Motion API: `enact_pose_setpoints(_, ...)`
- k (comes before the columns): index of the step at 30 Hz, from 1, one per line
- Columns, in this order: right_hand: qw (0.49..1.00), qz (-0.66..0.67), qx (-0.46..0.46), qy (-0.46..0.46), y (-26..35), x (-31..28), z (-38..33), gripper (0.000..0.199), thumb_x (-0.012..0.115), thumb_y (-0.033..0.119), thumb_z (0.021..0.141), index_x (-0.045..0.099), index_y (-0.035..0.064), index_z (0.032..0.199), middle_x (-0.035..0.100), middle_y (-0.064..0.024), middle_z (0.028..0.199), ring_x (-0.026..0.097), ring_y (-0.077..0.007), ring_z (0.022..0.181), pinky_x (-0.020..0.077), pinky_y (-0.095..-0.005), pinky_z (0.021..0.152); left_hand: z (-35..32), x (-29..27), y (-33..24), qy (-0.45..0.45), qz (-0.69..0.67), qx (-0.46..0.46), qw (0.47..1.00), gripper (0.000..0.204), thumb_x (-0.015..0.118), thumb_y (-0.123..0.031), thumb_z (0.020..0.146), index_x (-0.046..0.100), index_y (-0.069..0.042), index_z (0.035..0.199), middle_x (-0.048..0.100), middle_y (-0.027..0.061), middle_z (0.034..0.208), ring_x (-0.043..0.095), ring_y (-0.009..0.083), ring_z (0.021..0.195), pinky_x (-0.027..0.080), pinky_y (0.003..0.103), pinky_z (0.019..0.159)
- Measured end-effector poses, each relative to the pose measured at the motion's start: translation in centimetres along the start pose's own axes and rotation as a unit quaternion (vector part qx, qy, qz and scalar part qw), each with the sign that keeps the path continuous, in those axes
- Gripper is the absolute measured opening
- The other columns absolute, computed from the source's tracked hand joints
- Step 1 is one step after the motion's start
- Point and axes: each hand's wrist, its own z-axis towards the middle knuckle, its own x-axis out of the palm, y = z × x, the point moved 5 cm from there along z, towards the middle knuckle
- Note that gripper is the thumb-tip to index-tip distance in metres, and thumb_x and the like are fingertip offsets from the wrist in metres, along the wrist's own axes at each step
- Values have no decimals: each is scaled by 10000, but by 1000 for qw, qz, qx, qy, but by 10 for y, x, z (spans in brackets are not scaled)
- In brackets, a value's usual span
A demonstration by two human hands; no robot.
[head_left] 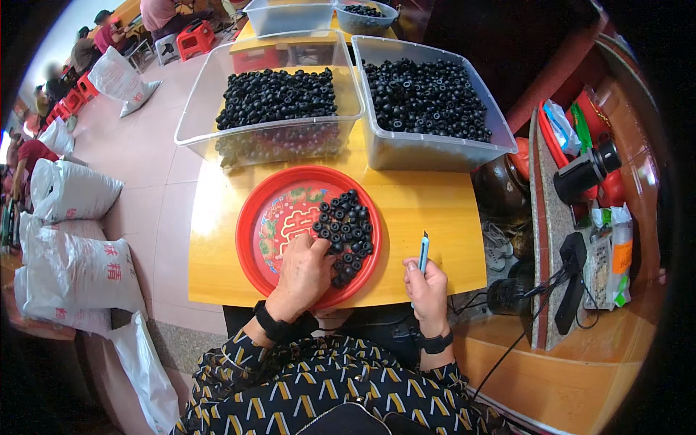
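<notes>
The left hand [301,271] curls at black rings [349,228], grip hidden; the red tray [247,239] probably stops them scattering. The right hand [428,290] clasps a cutter [423,251], blade facing away.

Floored with pale pinkish tiles [170,159]. Furnished with yellow table [431,225], red stools [194,40] at upper left, speckled ledge [549,248] at right. Backed by pale wall [69,27]. Lit with glare [210,206] along table's left.

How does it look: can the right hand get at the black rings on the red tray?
Probably yes: only yellow tabletop and the tray's rim lie between the right hand and the rings, though the blue cutter it holds may hamper picking.
</notes>
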Motion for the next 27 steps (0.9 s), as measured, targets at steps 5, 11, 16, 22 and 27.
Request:
enact_pose_setpoints(5, 998, -53, -17, -1, -1, -1, 0, 167, 478, 133, 916, 557, -8, 959, 484, 1, 644, 359, -22, 472, 273, -157, 419, -8, -5, 4, -46, -143, 34, 988, 138, 597, 19, 769, 538, -5, 891, 558, 135, 822, 575, 276, 793, 468, 333, 677)
enact_pose_setpoints(11, 998, -18, -60, -7, 3, 2, -4, 240, 390, 194, 957, 521, 5, 1023, 486, -2, 683, 354, -22, 511, 269, -158, 444, -30, -14, 4, 67, -609, -139, 778, 119, 535, 56, 845, 536, -2, 948, 585, 47, 899, 566, 110, 844, 474, 242, 742)
enact_pose_setpoints(16, 992, -99, -71, 15, 13, 12, -11, 206, 423, 156, 945, 523, 2, 1039, 501, -9, 717, 390, -29, 550, 298, -154, 476, -44, -19, 7, 55, -718, -171, 672, 192, 569, 61, 821, 556, -11, 999, 607, 52, 937, 576, 120, 867, 474, 244, 754)
enact_pose_setpoints(22, 951, -190, -197, 144, 40, 56, -35, 244, 551, 61, 875, 577, -40, 1096, 597, -76, 875, 548, -134, 720, 432, -228, 641, -52, -19, 15, 75, -789, -154, 590, 173, 592, -20, 823, 529, -32, 984, 582, 108, 901, 561, 173, 811, 458, 260, 691)
enact_pose_setpoints(27, 895, -283, -285, 195, 66, 85, -49, 307, 648, 69, 787, 597, 9, 1084, 591, -132, 809, 584, -244, 675, 467, -316, 612, -56, -18, 19, 90, -826, -155, 534, 174, 569, 0, 840, 542, -23, 1011, 593, 115, 940, 594, 186, 779, 487, 268, 667)
